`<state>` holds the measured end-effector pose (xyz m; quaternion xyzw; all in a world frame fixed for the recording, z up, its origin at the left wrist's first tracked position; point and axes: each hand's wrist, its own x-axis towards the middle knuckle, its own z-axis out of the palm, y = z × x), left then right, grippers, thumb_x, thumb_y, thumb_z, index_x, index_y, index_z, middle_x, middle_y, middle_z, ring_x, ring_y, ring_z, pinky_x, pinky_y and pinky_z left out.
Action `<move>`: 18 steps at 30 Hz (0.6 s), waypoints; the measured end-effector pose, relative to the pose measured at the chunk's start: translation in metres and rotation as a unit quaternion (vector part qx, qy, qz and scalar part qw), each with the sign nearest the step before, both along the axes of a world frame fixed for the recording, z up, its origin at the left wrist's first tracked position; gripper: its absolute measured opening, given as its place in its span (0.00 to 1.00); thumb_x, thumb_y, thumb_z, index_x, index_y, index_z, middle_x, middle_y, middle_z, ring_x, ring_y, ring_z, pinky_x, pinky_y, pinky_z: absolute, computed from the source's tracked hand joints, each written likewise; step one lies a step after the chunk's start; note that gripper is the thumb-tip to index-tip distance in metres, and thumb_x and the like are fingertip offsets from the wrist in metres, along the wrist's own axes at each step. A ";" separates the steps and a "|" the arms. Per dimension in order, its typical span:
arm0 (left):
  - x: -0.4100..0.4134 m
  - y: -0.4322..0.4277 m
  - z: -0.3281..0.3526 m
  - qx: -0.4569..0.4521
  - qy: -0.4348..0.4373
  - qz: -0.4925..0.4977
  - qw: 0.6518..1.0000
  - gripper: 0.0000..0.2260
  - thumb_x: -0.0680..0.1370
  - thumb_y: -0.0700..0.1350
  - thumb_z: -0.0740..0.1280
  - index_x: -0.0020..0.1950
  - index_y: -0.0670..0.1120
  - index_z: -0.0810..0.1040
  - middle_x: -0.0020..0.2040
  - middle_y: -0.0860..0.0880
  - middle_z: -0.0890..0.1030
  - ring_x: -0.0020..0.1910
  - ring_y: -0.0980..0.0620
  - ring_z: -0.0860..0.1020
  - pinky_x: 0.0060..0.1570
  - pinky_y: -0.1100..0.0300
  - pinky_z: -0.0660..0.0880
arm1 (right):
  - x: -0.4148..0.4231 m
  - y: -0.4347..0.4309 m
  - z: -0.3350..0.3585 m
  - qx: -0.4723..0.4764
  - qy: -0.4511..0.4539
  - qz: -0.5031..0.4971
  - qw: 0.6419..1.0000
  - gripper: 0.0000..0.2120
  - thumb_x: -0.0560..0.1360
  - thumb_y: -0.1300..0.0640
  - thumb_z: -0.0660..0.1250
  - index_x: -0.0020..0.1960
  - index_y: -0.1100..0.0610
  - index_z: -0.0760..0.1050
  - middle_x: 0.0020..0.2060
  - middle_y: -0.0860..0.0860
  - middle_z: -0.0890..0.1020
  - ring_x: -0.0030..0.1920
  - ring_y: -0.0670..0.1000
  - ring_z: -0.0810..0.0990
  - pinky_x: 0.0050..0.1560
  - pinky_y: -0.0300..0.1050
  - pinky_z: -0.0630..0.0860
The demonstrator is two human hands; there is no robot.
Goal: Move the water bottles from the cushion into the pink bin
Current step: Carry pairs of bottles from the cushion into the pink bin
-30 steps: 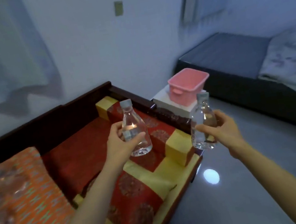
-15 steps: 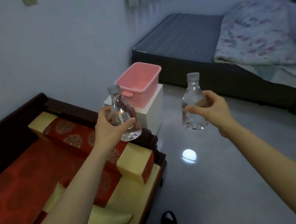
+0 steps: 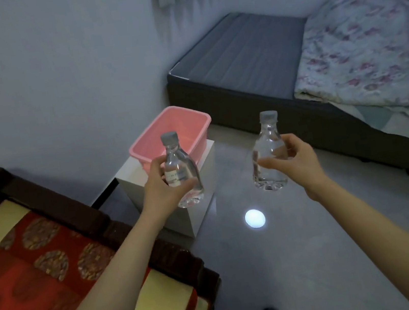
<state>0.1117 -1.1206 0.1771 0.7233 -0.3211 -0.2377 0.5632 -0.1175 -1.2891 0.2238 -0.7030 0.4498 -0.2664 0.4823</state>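
Bottles upright in transit: left hand grips one bottle before the bin; right hand grips another, well aside. Advise lowering each past the rim before release.

The left bottle and the right bottle are made of clear, glossy plastic. The pink bin is moulded in smooth plastic. The floor is finished glossy. The cushion, near left, is covered in patterned cloth.
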 end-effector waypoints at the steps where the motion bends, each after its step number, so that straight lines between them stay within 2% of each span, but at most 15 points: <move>1: 0.007 -0.016 0.000 0.002 0.000 -0.001 1.000 0.31 0.64 0.45 0.78 0.61 0.56 0.68 0.53 0.56 0.79 0.51 0.56 0.79 0.45 0.58 0.78 | 0.008 -0.017 -0.001 0.000 0.003 0.004 1.000 0.29 0.65 0.54 0.78 0.62 0.53 0.72 0.53 0.54 0.78 0.53 0.54 0.78 0.54 0.52 0.77; 3: 0.020 -0.051 -0.003 0.003 0.008 0.011 1.000 0.30 0.64 0.46 0.78 0.60 0.58 0.68 0.52 0.59 0.78 0.49 0.60 0.79 0.41 0.64 0.76 | 0.025 -0.058 -0.004 0.001 0.009 0.017 1.000 0.29 0.65 0.54 0.78 0.62 0.53 0.71 0.53 0.54 0.78 0.52 0.54 0.78 0.52 0.49 0.76; 5: 0.031 -0.081 -0.008 0.005 0.021 0.030 0.999 0.29 0.64 0.45 0.78 0.60 0.58 0.68 0.52 0.58 0.79 0.48 0.60 0.79 0.39 0.66 0.75 | 0.042 -0.096 -0.008 -0.003 0.017 0.038 0.999 0.29 0.65 0.54 0.78 0.63 0.53 0.71 0.53 0.54 0.78 0.52 0.54 0.78 0.53 0.50 0.76; 10: 0.062 -0.162 -0.029 0.009 0.032 0.089 0.995 0.31 0.63 0.45 0.79 0.59 0.57 0.67 0.51 0.55 0.80 0.47 0.56 0.81 0.45 0.57 0.79 | 0.099 -0.204 -0.025 -0.001 0.036 0.113 0.993 0.31 0.63 0.51 0.78 0.63 0.52 0.70 0.53 0.53 0.78 0.52 0.53 0.79 0.53 0.52 0.78; 12: 0.073 -0.190 -0.034 0.012 0.040 0.120 0.992 0.32 0.62 0.44 0.79 0.59 0.56 0.66 0.51 0.56 0.79 0.47 0.56 0.80 0.46 0.57 0.78 | 0.125 -0.242 -0.030 0.002 0.044 0.140 0.989 0.31 0.63 0.50 0.78 0.62 0.50 0.70 0.52 0.51 0.78 0.51 0.52 0.79 0.52 0.51 0.78; 14: 0.085 -0.213 -0.040 0.015 0.042 0.141 0.989 0.32 0.62 0.43 0.79 0.59 0.56 0.65 0.50 0.57 0.78 0.46 0.59 0.80 0.44 0.61 0.76 | 0.152 -0.274 -0.036 -0.001 0.049 0.166 0.985 0.30 0.62 0.48 0.78 0.60 0.48 0.70 0.50 0.47 0.77 0.50 0.50 0.79 0.47 0.46 0.78; 16: 0.095 -0.230 -0.047 0.020 0.050 0.161 0.986 0.32 0.63 0.43 0.79 0.58 0.56 0.65 0.49 0.58 0.77 0.43 0.65 0.80 0.39 0.70 0.75 | 0.178 -0.298 -0.044 0.000 0.055 0.195 0.979 0.30 0.61 0.46 0.78 0.58 0.45 0.69 0.49 0.44 0.77 0.50 0.47 0.78 0.43 0.41 0.75; 18: 0.109 -0.243 -0.053 0.035 0.053 0.187 0.980 0.32 0.62 0.44 0.79 0.58 0.55 0.64 0.50 0.59 0.77 0.41 0.70 0.78 0.34 0.76 0.72 | 0.208 -0.317 -0.051 0.007 0.061 0.223 0.973 0.33 0.57 0.41 0.78 0.59 0.45 0.69 0.51 0.46 0.77 0.50 0.48 0.78 0.45 0.42 0.75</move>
